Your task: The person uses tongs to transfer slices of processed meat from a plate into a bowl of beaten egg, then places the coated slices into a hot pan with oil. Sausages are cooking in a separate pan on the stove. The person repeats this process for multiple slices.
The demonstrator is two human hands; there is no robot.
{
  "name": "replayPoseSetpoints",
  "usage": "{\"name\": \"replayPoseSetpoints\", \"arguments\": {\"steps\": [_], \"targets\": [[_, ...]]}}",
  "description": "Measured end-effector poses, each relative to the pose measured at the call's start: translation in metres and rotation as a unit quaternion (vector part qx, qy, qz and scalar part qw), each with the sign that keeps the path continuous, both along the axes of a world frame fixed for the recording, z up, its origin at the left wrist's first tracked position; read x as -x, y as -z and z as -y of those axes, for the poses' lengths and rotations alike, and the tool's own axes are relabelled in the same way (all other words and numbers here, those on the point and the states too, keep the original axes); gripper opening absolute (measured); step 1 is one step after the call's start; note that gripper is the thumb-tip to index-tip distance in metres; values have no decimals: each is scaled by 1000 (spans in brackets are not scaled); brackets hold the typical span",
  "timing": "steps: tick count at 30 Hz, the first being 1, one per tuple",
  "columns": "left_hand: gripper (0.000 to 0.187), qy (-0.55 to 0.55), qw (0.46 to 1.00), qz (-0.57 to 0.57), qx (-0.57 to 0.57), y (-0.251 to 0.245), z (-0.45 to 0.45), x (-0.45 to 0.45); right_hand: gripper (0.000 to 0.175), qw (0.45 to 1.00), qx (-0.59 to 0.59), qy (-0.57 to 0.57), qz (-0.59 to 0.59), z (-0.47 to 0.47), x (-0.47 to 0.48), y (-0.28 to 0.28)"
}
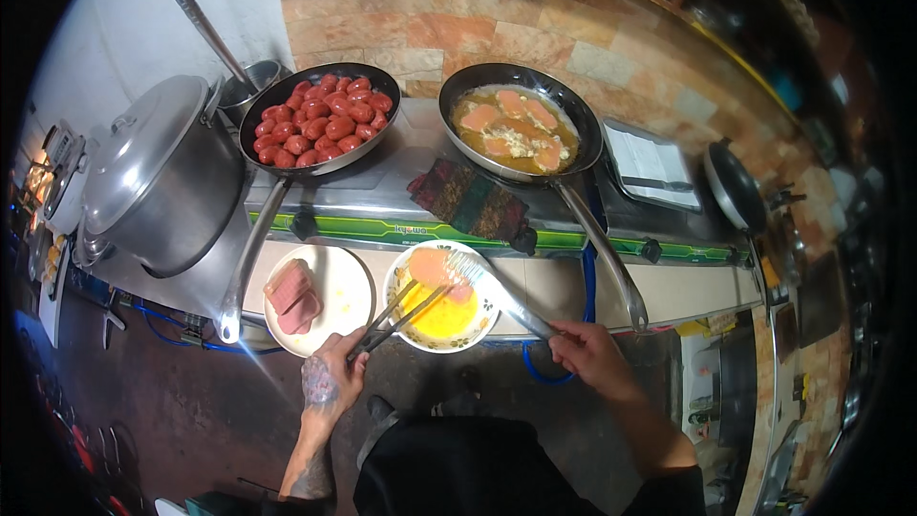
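Observation:
My left hand (333, 376) holds dark tongs (423, 309), whose tips reach into a white patterned bowl (444, 346) of beaten egg (444, 317). In my right hand (591, 355) is the handle of a metal turner (512, 301), its shiny blade over the bowl's right side. Between the two tools lies an egg-coated slice of luncheon meat (431, 266); the blade's glare partly hides it. To the left, a white plate (347, 272) bears plain pink luncheon meat slices (294, 295). Several coated slices (510, 102) fry in oil in the right frying pan (445, 111).
Red sausages (315, 118) fill the left frying pan (251, 140) on the gas stove (344, 226). Both pan handles jut towards me. A folded cloth (469, 201) lies between the pans. A lidded pot (172, 193) stands left, a paper-lined tray (648, 161) right.

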State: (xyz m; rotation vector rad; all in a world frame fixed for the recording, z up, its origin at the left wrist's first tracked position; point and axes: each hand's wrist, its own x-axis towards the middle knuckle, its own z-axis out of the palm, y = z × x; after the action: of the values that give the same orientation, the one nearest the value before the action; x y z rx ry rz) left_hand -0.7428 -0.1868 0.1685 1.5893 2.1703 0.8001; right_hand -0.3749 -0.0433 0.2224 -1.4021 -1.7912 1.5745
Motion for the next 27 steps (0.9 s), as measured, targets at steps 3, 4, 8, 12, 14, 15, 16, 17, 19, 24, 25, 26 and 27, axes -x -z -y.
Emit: {"name": "replayPoseSetpoints", "arguments": {"steps": [3,4,8,12,14,15,16,17,19,24,25,26,27], "targets": [[41,-9,999,1,-35,-2,2,0,43,993,83,53,-62,-17,-4,-34],[41,-13,999,-1,-42,-3,3,0,44,991,90,66,-78,-25,-3,-46],[42,-15,998,26,-52,-7,7,-1,34,984,42,105,-138,-85,5,-92],[42,-22,997,47,-50,-4,13,-7,39,992,-97,71,-36,-158,25,-109],[43,-24,998,46,-36,0,18,-10,38,971,-218,61,81,-187,41,-97],[44,-25,998,39,-31,2,22,-11,36,943,-296,48,145,-198,52,-86],[44,-25,999,31,-27,4,25,-12,35,907,-347,62,231,-205,54,-80],[44,-25,999,24,-23,6,29,-13,33,880,-400,48,250,-208,57,-72],[44,-26,999,26,-35,10,34,-14,30,780,-551,-31,295,-210,58,-61],[43,-35,999,7,-33,13,39,-12,35,709,-569,-118,400,-221,71,-63],[43,-32,999,6,-30,13,39,-11,35,703,-573,-109,406,-222,76,-67],[43,-31,999,5,-22,12,37,-10,35,701,-567,-100,421,-224,82,-73],[43,-26,999,13,-19,12,34,-9,35,704,-542,-89,450,-223,86,-81]]}}
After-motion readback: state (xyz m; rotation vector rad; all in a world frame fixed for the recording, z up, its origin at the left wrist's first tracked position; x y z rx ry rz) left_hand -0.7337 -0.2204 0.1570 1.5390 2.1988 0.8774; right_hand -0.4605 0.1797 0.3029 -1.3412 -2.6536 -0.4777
